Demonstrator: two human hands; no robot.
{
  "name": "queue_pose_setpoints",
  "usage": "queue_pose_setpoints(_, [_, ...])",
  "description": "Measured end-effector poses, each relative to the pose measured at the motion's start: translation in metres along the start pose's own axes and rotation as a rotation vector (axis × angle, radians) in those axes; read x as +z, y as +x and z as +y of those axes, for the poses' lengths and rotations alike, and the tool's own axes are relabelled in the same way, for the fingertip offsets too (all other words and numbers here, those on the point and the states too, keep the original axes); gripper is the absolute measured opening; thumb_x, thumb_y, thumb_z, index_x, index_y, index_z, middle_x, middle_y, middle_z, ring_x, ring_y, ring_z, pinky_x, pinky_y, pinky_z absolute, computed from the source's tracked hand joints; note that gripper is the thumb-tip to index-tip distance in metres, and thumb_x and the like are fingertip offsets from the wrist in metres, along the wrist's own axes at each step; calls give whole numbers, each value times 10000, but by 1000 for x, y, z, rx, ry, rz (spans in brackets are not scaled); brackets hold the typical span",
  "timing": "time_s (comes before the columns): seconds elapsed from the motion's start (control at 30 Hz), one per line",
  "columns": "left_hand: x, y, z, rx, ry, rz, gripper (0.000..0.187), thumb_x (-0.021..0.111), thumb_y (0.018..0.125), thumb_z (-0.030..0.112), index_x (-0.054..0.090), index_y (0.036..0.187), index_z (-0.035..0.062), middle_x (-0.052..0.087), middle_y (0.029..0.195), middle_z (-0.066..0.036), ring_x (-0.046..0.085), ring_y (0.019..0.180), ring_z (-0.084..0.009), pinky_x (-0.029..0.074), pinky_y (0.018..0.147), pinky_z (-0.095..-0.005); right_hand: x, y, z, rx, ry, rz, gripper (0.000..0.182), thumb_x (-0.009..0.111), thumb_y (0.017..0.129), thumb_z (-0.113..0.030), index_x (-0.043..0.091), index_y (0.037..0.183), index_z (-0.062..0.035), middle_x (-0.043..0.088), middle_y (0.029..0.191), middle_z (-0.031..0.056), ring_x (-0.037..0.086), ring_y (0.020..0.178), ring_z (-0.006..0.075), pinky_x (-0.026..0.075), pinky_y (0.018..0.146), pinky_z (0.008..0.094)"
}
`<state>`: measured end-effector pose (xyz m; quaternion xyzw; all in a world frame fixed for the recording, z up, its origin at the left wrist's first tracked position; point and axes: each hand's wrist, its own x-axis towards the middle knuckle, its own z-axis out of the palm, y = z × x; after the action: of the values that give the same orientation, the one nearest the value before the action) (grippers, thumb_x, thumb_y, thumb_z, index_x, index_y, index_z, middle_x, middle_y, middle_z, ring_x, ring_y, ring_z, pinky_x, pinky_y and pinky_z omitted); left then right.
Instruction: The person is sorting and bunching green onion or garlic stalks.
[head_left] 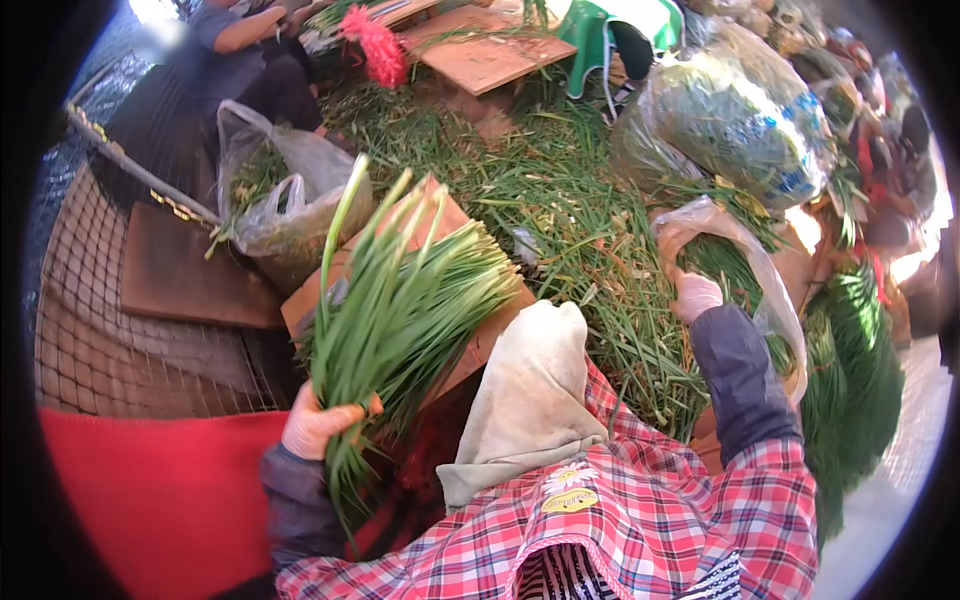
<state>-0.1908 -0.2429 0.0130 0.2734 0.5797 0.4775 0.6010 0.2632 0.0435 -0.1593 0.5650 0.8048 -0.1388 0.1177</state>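
Left hand [318, 425] clenched around a bunch of green chives [400, 310] over the wooden board [470, 350], right hand [695, 295] gripping the clear plastic bag [745, 255] beside the heap.

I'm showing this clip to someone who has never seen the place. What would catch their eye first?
Probably the fan of green chives gripped upright in the left hand, low and left of centre. Next, the right hand at a clear plastic bag of more greens on the right, with loose stalks heaped across the middle.
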Motion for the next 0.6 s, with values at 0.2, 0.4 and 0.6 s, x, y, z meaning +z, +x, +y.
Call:
queue_pose_setpoints(0.2, [-26,63,17,-33,251,-152,433,651,733,67,517,1139,-3,630,919,-82,577,753,-137,467,639,-254,-62,-25,-146,-516,687,391,758,751,671,-137,386,1328,-39,529,1220,168,502,1144,305,396,971,372])
queue_pose_setpoints(0.4, [-85,163,-34,-227,575,-260,528,646,724,35,485,1227,16,628,828,-67,558,596,-114,450,527,-252,-78,-29,-262,-900,199,389,951,804,532,-248,347,1361,-160,408,1353,109,344,1276,377,298,1032,506])
queue_pose_setpoints(0.6, [-105,172,-34,132,1120,-151,716,698,636,127,441,1297,26,600,1065,-147,559,1034,-271,428,896,-338,-36,36,-323,-880,-101,160,1186,848,462,-357,190,1434,-193,249,1465,122,227,1350,378,202,1080,521])
